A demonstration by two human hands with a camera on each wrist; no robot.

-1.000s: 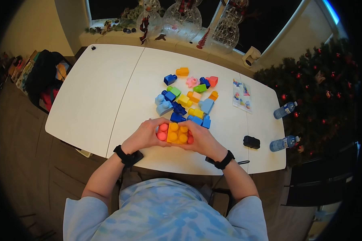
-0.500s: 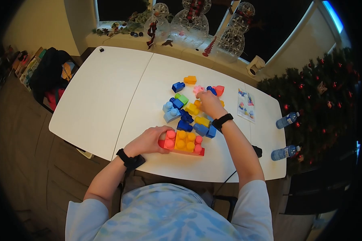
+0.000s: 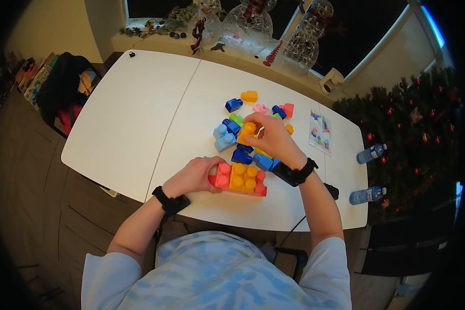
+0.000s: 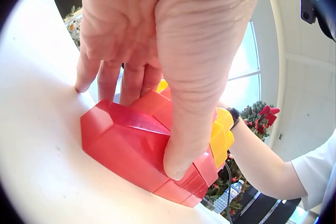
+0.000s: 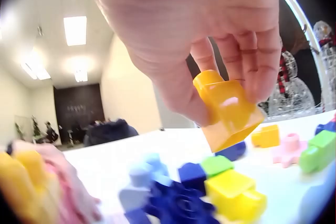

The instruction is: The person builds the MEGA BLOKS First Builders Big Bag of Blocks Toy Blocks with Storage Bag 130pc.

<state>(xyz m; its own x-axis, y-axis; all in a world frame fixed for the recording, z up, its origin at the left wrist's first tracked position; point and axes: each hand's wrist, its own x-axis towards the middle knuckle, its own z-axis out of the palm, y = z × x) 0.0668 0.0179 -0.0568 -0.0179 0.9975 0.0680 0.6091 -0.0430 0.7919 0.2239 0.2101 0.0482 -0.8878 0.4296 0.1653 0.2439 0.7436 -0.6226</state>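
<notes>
Lying bodyward of the orange block [image 3: 245, 135] — pinched in right grip [image 3: 277, 140] — the block stack [image 3: 242, 178] is held by left grip [image 3: 192, 176].

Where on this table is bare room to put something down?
The widest free patch is the left end of the table, between the seam and outer edge, a small black object at its far corner. A smaller one lies between leaflet and bottles. Crowded: the middle, with loose blocks below the right hand and built blocks at the left hand.
</notes>
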